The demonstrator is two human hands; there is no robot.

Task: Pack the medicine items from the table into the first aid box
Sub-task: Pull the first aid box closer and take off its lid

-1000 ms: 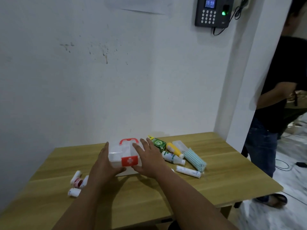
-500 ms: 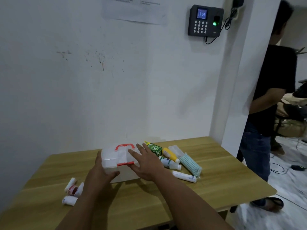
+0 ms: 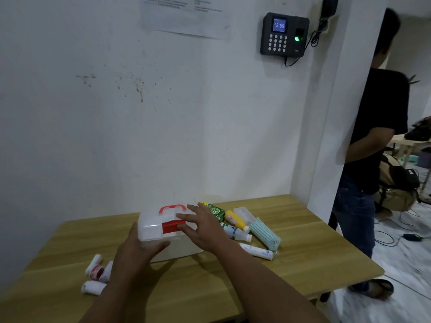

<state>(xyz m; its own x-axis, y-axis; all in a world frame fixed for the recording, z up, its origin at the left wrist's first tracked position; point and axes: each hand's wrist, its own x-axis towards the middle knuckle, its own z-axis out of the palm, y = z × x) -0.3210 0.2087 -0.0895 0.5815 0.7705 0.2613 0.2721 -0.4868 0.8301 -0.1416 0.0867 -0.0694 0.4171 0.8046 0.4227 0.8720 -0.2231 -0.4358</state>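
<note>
A translucent white first aid box (image 3: pixel 151 226) with a red handle and a red front latch stands in the middle of the wooden table (image 3: pixel 303 257). My left hand (image 3: pixel 137 252) holds the box's left front side, thumb against its front. My right hand (image 3: pixel 203 227) lies on the lid's right part with straight fingers, fingertips at the red latch. Right of the box lie a green box (image 3: pixel 215 212), a yellow bottle (image 3: pixel 236 221), a white bottle (image 3: pixel 235 233), a white tube (image 3: pixel 257 251) and a striped teal pack (image 3: pixel 265 234). Several white bandage rolls (image 3: pixel 96 273) lie at the left.
A white wall stands just behind the table, with a black keypad device (image 3: pixel 283 34) and a paper notice on it. A person in a black shirt (image 3: pixel 373 159) stands at the table's right end, by a wall corner. Cables lie on the floor there.
The red latch flap has swung up from the box's front, hiding the white cross. My right hand has slid across the lid toward the latch. The view has tilted upward.
</note>
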